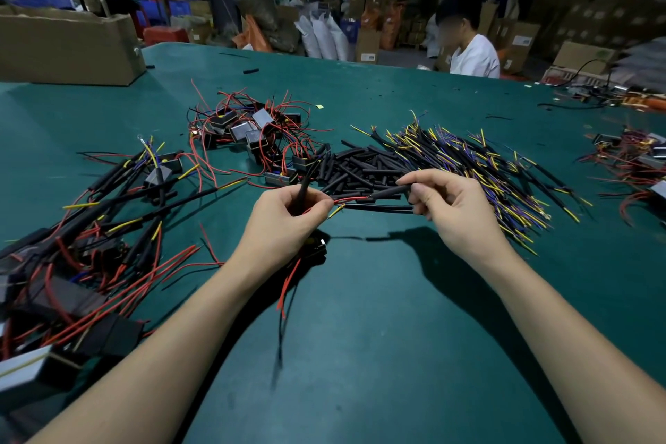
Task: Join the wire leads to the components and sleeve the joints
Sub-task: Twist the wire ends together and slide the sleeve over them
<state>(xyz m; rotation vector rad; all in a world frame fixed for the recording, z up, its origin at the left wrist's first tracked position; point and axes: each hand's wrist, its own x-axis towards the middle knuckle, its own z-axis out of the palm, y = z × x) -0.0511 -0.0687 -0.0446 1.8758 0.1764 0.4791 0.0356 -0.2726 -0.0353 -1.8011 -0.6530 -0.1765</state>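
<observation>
Above the green table (pixel 378 353), near its middle, the left hand (pixel 288 218) and the right hand (pixel 452 207) are held up close together with a short run of wire between them. The left hand's fingers are curled and its thumb and forefinger pinch a red wire (pixel 347 199), while a black sleeve (pixel 302 191) sticks up out of the same grip at a slant. The right hand's fingers are curled too, pinching the end of a second black sleeve (pixel 391 191) that lies along the red wire, with a bare stretch of red showing between the two hands. Just under that, a thin black lead (pixel 378 207) with a yellow tip runs from the right hand toward the left. Below the left hand a dark component (pixel 317 245) hangs partly hidden by the palm, and red and black wires (pixel 288 288) trail down from it toward the table. Beyond the hands lies a heap of loose black sleeves (pixel 360 164), touching a wide spread of yellow and purple leads (pixel 479 162) to its right. Farther back and to the left sits a pile of boxy components with red wires (pixel 252 130). On the left edge lies a tangle of sleeved assemblies (pixel 90 227). A cardboard box (pixel 68 47) stands at the far left corner, and a person in a white shirt (pixel 472 54) sits at the far side
</observation>
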